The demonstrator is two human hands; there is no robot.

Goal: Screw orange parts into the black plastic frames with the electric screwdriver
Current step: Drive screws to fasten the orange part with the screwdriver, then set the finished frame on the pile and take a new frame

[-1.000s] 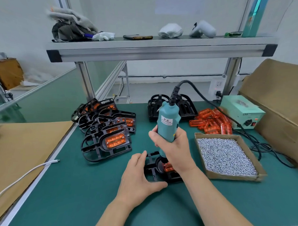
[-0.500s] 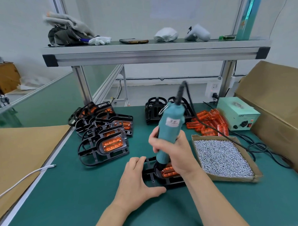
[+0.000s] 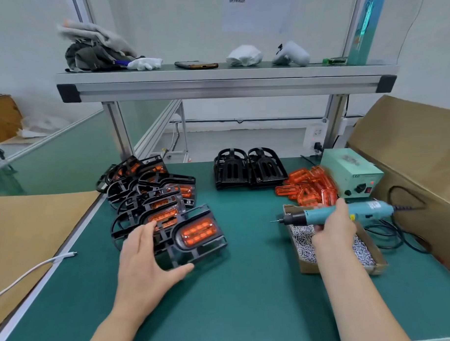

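Note:
My left hand (image 3: 145,262) holds a black frame with an orange part (image 3: 196,233) at its near left corner, thumb under the front edge, beside the heap of finished frames (image 3: 153,195). My right hand (image 3: 334,226) grips the teal electric screwdriver (image 3: 348,213), which lies level over the screw box (image 3: 309,268) with its bit pointing left. Loose orange parts (image 3: 308,187) are piled behind the box. Two stacks of bare black frames (image 3: 249,170) stand at the back of the green mat.
A green power supply (image 3: 351,172) with black cables sits at the right, next to a large cardboard box (image 3: 409,148). A metal shelf (image 3: 226,79) crosses overhead. Brown cardboard and a white cable (image 3: 31,271) lie at the left.
The screwdriver has left the frame and swung right, from upright to level over the screw box. My left hand has slid the frame left toward the finished heap.

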